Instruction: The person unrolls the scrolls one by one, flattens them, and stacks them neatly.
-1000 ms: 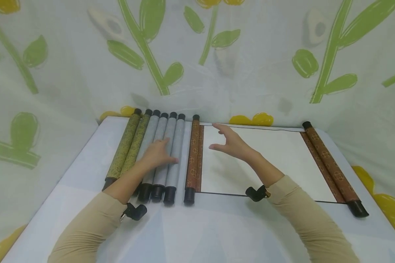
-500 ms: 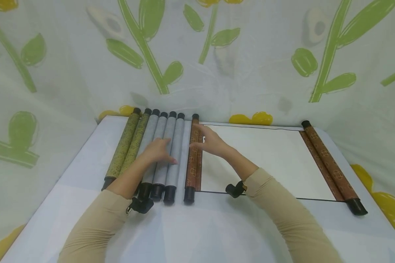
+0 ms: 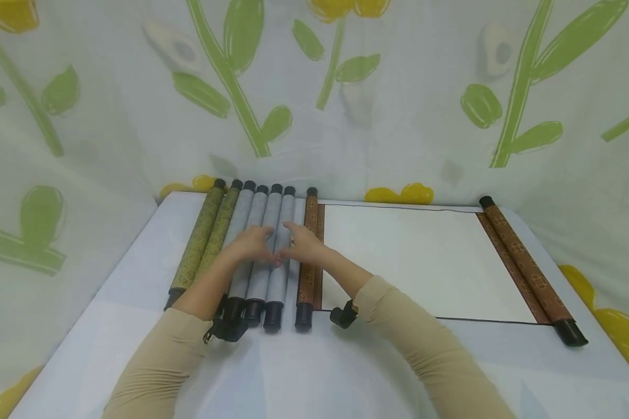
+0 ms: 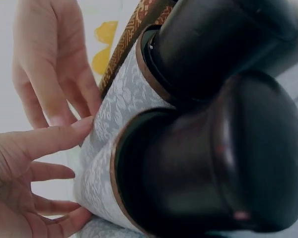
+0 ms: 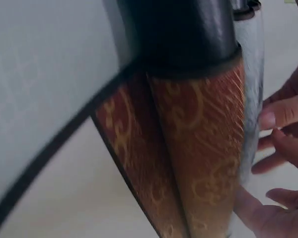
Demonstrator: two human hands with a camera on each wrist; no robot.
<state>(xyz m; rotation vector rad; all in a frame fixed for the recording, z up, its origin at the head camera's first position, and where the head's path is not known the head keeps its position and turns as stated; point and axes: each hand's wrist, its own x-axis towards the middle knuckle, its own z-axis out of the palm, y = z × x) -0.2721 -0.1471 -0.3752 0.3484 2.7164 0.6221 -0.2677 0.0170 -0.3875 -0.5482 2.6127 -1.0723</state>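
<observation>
Grey patterned scrolls with black end caps lie side by side; the rightmost is the grey scroll (image 3: pixel 276 288). My left hand (image 3: pixel 251 243) rests over the grey scrolls, thumb and fingers spread apart. In the left wrist view, thumb and fingertips of the left hand (image 4: pixel 20 168) touch or nearly touch the grey cloth. My right hand (image 3: pixel 306 245) reaches across the left roller of a brown scroll (image 3: pixel 307 279), its loosely bent fingers at the rightmost grey scroll. The thumbs nearly meet; exact contact is unclear. The brown scroll (image 5: pixel 203 129) looms close in the right wrist view.
White paper (image 3: pixel 398 256) of the brown scroll lies unrolled to its right roller (image 3: pixel 526 265). Two yellow-green rolled scrolls (image 3: pixel 196 250) lie left of the grey ones. A leaf-printed curtain (image 3: pixel 398 134) hangs behind the white table (image 3: pixel 293 372).
My right hand has moved left from above the white paper, across the brown roller, to the rightmost grey scroll beside my left hand. The left hand has barely moved; the scrolls lie as before.
</observation>
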